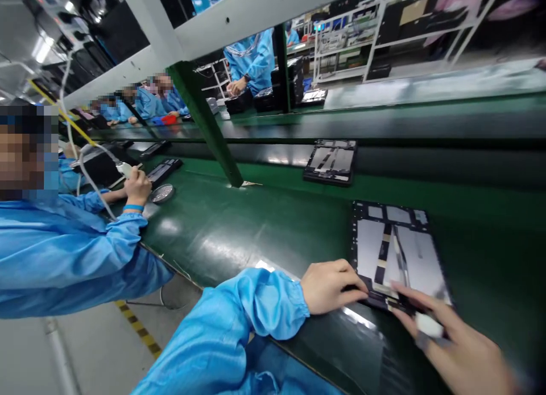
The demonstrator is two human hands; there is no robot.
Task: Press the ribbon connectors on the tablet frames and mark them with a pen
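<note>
- Left hand (330,287): fingers curled and closed down over the near edge of a black rectangular device housing with pale grey inner panels (396,252). Set this way, it appears to pin the housing in place.
- Right hand (452,349): partly closed and blurred, around a small white object (429,325), with fingertips (401,289) at the housing's lower edge. Exact grip cannot be confirmed.
- Housing position: flat on a glossy dark green counter (239,241), directly under both hands, apparently placed there for steady two-handed work.
- Adjacent item: a second black rectangular housing (330,161) lies farther along, on a dark band beyond the green surface, apparently set aside from the work area.
- Neighbouring station: a co-worker in a blue cuffed smock (63,252) sits at left, one hand (137,185) gripping a white corded tool (124,169). Beside that hand are a round metal dish (162,193) and a black flat device (164,170).
- Far side: workers in blue smocks (249,59) stand across the line near stacked black trays (290,82), with a white wire rack (341,42) behind them.
</note>
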